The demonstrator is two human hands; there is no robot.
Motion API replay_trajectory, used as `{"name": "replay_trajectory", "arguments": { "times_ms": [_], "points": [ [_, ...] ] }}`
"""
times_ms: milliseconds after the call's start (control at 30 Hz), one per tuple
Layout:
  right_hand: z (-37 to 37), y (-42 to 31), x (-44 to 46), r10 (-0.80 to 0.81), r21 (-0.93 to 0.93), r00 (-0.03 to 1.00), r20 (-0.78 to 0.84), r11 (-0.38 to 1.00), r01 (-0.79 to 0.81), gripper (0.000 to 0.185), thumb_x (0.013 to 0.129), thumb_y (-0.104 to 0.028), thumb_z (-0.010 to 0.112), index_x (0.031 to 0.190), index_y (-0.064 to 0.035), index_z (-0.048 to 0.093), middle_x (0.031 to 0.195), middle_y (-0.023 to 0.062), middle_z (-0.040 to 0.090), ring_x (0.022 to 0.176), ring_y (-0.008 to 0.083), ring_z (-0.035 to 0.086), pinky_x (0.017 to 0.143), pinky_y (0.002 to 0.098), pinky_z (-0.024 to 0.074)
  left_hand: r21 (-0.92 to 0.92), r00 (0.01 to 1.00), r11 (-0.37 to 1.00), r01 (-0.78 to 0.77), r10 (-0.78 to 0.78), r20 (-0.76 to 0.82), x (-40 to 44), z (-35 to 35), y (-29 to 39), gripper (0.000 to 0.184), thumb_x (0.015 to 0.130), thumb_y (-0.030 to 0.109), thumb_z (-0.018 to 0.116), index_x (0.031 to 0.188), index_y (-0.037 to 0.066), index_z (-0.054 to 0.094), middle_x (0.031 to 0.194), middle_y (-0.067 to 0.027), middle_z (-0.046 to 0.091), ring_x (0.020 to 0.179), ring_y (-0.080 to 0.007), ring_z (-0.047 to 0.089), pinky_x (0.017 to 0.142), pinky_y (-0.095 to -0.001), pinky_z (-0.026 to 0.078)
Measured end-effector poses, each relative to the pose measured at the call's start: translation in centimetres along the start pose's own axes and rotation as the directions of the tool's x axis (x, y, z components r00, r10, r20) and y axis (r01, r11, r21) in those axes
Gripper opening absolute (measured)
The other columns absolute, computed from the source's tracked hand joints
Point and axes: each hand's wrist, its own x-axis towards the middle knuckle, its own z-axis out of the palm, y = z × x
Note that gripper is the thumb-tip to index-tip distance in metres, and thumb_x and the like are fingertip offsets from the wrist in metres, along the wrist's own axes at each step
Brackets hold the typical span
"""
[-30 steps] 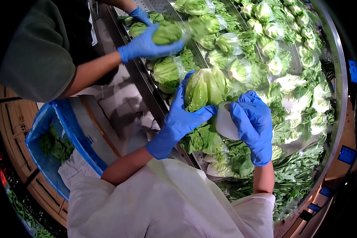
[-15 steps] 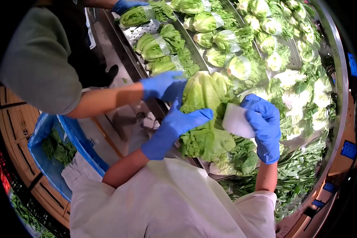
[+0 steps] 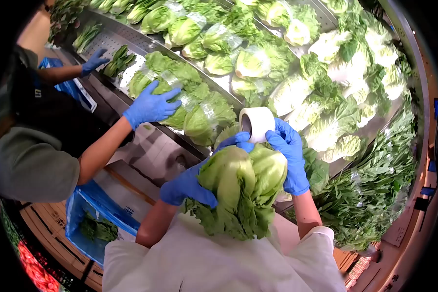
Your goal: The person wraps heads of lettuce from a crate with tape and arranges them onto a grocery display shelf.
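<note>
A large head of leafy lettuce (image 3: 238,182) is close to my chest, its leaf tips pointing down toward me. My left hand (image 3: 194,180), in a blue glove, is wrapped round its left side, with the fingertips behind the top. A roll of clear or white tape (image 3: 258,124) stands just above the lettuce, its dark core facing left. The fingers of my right hand (image 3: 289,155), also gloved, grip the roll's right side. Behind the lettuce, more heads of lettuce (image 3: 207,119) lie in rows on the metal shelf.
At the left a co-worker's gloved hand (image 3: 153,104) rests over shelved lettuce; their other hand (image 3: 95,62) is farther back. Below stands a blue-lined bin (image 3: 80,219) with leaves inside. Pale cabbages (image 3: 348,63) and long leafy greens (image 3: 374,185) lie at the right.
The lettuce and tape roll have come together near my chest, and the roll has turned to show its core. The view has shifted. The co-worker's near hand has moved away from my lettuce.
</note>
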Motion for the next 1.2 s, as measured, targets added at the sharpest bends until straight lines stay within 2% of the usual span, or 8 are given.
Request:
{"name": "replay_trajectory", "arguments": {
  "times_ms": [67, 133, 233, 300, 400, 567, 833, 1200],
  "points": [
    [-0.5, 0.4, -0.3, 0.054, 0.066, 0.999, -0.007, 0.996, -0.053, 0.027, 0.081, -0.005, 0.062, 0.107, -0.0022, 0.058, 0.088, 0.0001, 0.059, 0.08, 0.0071, 0.054, 0.074, 0.0218, 0.043, 0.092, 0.999, 0.996, 0.002, -0.005, 0.032, 0.7, -0.3, -0.7, 0.107, 0.058, 0.018, 0.082, 0.142, 0.006, 0.017, 0.144, -0.0047, 0.023, 0.132, -0.0168, 0.021, 0.108, -0.033, 0.017],
    [-1.5, 1.5, 0.2, -0.273, -0.109, 0.952, 0.139, 0.951, 0.289, 0.023, 0.08, -0.003, 0.063, 0.103, -0.0046, 0.058, 0.087, -0.0019, 0.053, 0.08, 0.0069, 0.052, 0.075, 0.0216, 0.0419, 0.159, 0.998, 0.986, 0.056, -0.061, 0.028, 1.2, -0.3, -1.0, 0.106, 0.057, 0.02, 0.082, 0.142, 0.006, 0.018, 0.145, -0.0059, 0.022, 0.132, -0.0182, 0.02, 0.108, -0.0341, 0.016],
    [-1.8, 0.1, -0.8, -0.035, -0.021, 0.993, 0.109, 0.999, 0.037, 0.019, 0.078, -0.001, 0.063, 0.096, -0.0055, 0.058, 0.086, -0.0022, 0.049, 0.08, 0.007, 0.05, 0.076, 0.0211, 0.0407, 0.225, 0.992, 0.968, 0.114, -0.123, 0.028, 2.2, -0.2, -1.2, 0.106, 0.057, 0.023, 0.083, 0.141, 0.006, 0.02, 0.145, -0.0071, 0.021, 0.133, -0.0196, 0.018, 0.109, -0.0352, 0.015],
    [-2.3, -0.3, -1.3, -0.04, 0.069, 0.994, 0.099, 0.997, 0.034, 0.01, 0.082, -0.003, 0.06, 0.092, -0.0044, 0.057, 0.084, -0.0018, 0.05, 0.079, 0.0068, 0.05, 0.075, 0.0209, 0.0406, 0.555, 0.983, 0.832, -0.014, -0.091, 0.161, 3.5, -0.5, -0.9, 0.105, 0.057, 0.026, 0.083, 0.14, 0.005, 0.023, 0.145, -0.0089, 0.021, 0.134, -0.0221, 0.017, 0.109, -0.0363, 0.015],
    [-3.6, -0.6, -1.8, 0.078, 0.094, 0.997, -0.006, 0.993, -0.077, 0.011, 0.088, -0.01, 0.055, 0.096, -0.003, 0.057, 0.084, -0.0003, 0.053, 0.081, 0.0073, 0.051, 0.075, 0.0212, 0.0418, 0.542, 0.976, 0.839, -0.059, -0.064, 0.206, 4.5, -0.4, -1.3, 0.104, 0.057, 0.028, 0.082, 0.139, 0.005, 0.024, 0.144, -0.0098, 0.021, 0.135, -0.023, 0.014, 0.109, -0.0367, 0.015],
    [-5.9, -1.1, 0.3, -0.075, -0.017, 0.996, 0.052, 0.997, 0.076, 0.023, 0.094, -0.015, 0.046, 0.108, -0.0006, 0.057, 0.093, 0.0043, 0.058, 0.088, 0.0093, 0.053, 0.081, 0.0238, 0.0441, 0.441, 0.984, 0.897, 0.027, -0.101, 0.144, 5.0, 0.0, -2.2, 0.102, 0.058, 0.029, 0.082, 0.139, 0.005, 0.024, 0.143, -0.0099, 0.023, 0.134, -0.0233, 0.017, 0.108, -0.0372, 0.015],
    [-6.1, -3.1, 2.9, -0.177, -0.378, 0.96, 0.215, 0.892, 0.249, 0.015, 0.079, -0.004, 0.064, 0.094, -0.0006, 0.064, 0.091, 0.0057, 0.06, 0.086, 0.0122, 0.056, 0.077, 0.0244, 0.0442, 0.371, 0.985, 0.919, 0.131, -0.164, 0.058, 5.7, 0.6, -1.9, 0.104, 0.057, 0.027, 0.083, 0.139, 0.003, 0.023, 0.142, -0.0111, 0.024, 0.132, -0.024, 0.021, 0.108, -0.0359, 0.018],
    [-5.5, -1.0, 4.6, -0.16, -0.404, 0.955, 0.25, 0.879, 0.253, 0.011, 0.084, -0.007, 0.058, 0.091, 0.0015, 0.057, 0.084, 0.004, 0.059, 0.076, 0.0094, 0.053, 0.072, 0.0241, 0.0447, 0.624, 0.986, 0.781, 0.026, -0.123, 0.112, 5.4, -1.7, -1.8, 0.105, 0.058, 0.028, 0.082, 0.139, 0.002, 0.021, 0.141, -0.0118, 0.025, 0.132, -0.0233, 0.02, 0.108, -0.0361, 0.018]
  ]
}}
